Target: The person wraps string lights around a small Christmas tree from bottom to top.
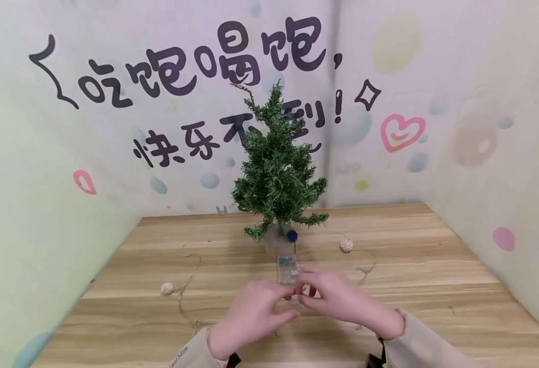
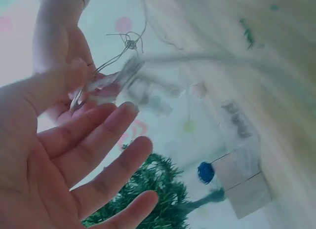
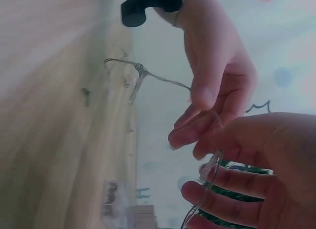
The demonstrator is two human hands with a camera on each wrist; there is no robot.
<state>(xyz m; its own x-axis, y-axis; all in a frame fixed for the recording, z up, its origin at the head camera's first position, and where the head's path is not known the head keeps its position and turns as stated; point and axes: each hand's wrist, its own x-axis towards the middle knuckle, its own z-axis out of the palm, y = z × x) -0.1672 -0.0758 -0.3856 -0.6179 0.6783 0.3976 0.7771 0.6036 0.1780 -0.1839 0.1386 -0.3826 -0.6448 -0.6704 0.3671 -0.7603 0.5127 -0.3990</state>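
My left hand [image 1: 257, 309] and right hand [image 1: 331, 294] meet over the table in front of a small green artificial tree [image 1: 276, 168]. Between their fingertips runs a thin wire [image 3: 168, 81], which the right hand pinches. It passes behind the left thumb in the right wrist view. The left wrist view shows the left hand's other fingers [image 2: 111, 184] spread, and a knotted bunch [image 2: 130, 44] along the wire. A small clear piece [image 3: 210, 165] hangs at the right fingers. Motion blurs the strand near the hands.
Just beyond the hands lies a clear plastic box [image 1: 287, 268], with the tree's pale base [image 1: 276, 243] behind. A blue ball [image 1: 292, 235] sits by that base. White wicker balls rest left [image 1: 166, 289] and right [image 1: 346, 245], near loose strands [image 1: 187, 286] on the wooden table [image 1: 136, 260].
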